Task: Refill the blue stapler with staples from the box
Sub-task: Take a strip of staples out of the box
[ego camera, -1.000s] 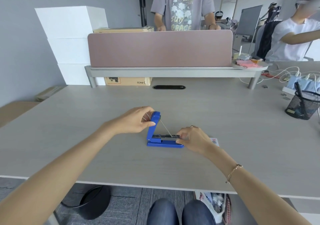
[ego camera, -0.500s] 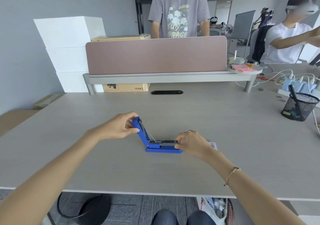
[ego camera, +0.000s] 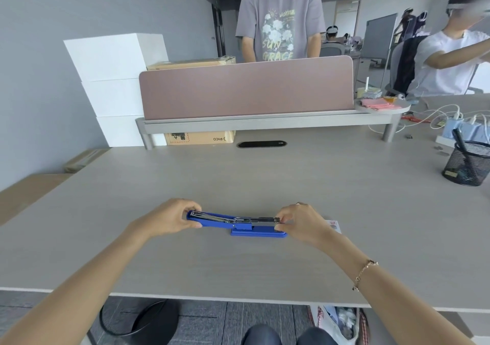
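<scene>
Open desk on all sides of the stapler

The desk (ego camera: 238,180) lies bare between the opened blue stapler (ego camera: 238,224) and the far shelf riser (ego camera: 265,124); a mesh pen cup (ego camera: 468,165) stands well apart at the right, and a small staple box (ego camera: 334,225) sits just behind the right hand (ego camera: 302,221).

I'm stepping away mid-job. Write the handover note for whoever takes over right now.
Left hand: holds the far end of the blue stapler's top cover, swung fully back, nearly flat.
Right hand: pinches the front end of the metal staple channel.
Stapler base sits on the desk; the staple box lies just behind the right hand, mostly hidden.
Done: stapler opened.
Left: load staples from the box (can't tell if any are in), close the cover.
</scene>
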The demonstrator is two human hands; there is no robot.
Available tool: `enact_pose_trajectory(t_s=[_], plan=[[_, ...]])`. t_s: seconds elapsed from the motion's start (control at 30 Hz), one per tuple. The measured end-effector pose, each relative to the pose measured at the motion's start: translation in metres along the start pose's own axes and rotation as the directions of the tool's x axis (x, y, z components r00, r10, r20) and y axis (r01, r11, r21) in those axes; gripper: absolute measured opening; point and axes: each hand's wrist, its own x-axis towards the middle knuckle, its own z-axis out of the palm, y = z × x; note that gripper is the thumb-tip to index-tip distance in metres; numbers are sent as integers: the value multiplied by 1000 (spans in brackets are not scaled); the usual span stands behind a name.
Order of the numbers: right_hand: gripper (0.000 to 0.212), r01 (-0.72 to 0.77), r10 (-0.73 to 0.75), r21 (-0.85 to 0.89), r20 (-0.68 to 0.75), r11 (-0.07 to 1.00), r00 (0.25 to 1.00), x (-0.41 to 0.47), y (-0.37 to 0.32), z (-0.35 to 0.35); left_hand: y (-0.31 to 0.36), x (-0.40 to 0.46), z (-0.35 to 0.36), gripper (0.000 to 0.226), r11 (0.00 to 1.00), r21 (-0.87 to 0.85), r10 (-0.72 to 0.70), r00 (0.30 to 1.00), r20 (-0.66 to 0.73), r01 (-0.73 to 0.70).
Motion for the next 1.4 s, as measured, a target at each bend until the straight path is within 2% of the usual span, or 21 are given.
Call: enact_pose_trajectory(t_s=[0.1,0.37,0.43,0.57,0.63,0.8,0.9,1.07,1.23,1.4], plan=[[16,10,-10,-5,6,1000,1000,0,-1,0,-1,2,3,13,993,113,17,1000,14,-18],[21,57,-56,-23,20,998,998,-3,-5,-4,-7,4,9,18,991,134,-17,1000,13,15],[25,67,-66,-24,53,997,996,-3,-3,-6,-4,7,8,17,981,191,-35,999,34,28],[23,81,-78,-57,42,995,996,-9,11,-17,17,12,4,42,944,328,5,998,65,-26],[25,65,-65,-67,9,996,998,-14,24,-24,33,17,6,47,944,321,59,997,57,-74],[32,39,-45,-103,-53,994,998,-32,55,-41,86,38,30,41,937,267,214,974,69,-225],[44,-9,-5,-129,-103,992,995,-44,67,-48,120,54,55,39,925,245,281,957,70,-290],[43,-48,29,-205,-94,978,995,-53,78,-50,160,72,91,46,920,214,320,945,74,-328],[47,-88,77,-95,-110,992,991,-54,85,-49,179,83,110,43,919,193,339,939,60,-344],[40,-82,75,-63,-96,995,993,-53,85,-52,184,87,110,41,928,166,323,943,82,-332]])
